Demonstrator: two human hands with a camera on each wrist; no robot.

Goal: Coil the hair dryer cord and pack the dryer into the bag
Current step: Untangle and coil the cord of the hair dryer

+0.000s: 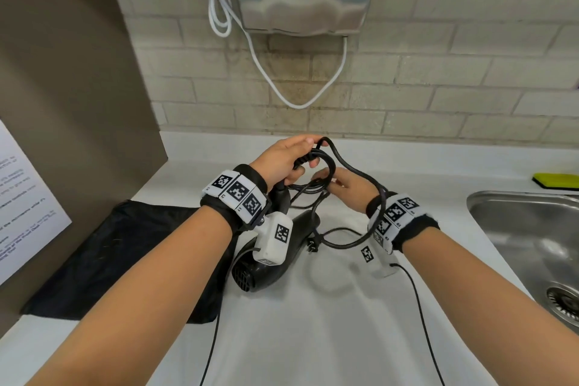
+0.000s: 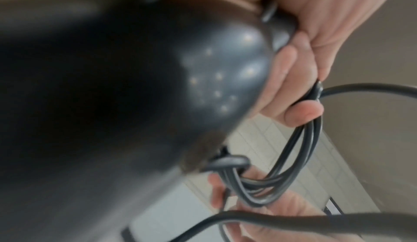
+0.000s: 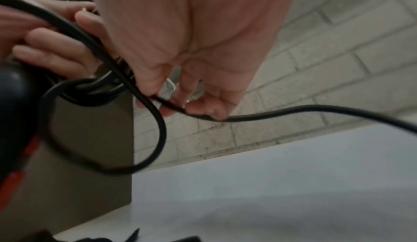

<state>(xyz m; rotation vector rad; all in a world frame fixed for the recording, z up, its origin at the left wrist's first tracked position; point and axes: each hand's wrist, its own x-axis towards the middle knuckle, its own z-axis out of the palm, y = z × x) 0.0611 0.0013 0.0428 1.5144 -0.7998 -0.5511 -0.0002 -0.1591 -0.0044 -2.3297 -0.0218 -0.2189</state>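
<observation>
dryer (image 1: 275,260) handle up in left hand (image 1: 283,163), vent toward camera

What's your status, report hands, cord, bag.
Left hand holds cord loops; right hand feeding cord. Dryer beside flat bag. Plug loose.

Table (image 1: 313,323) bare in front; bag (image 1: 125,254) left beside wall panel (image 1: 78,103); sink (image 1: 517,229) right; dryer (image 1: 266,266), cord (image 1: 347,241) loops centre.

glossy plastic dryer (image 1: 250,273), matt cloth bag (image 1: 103,260)
</observation>
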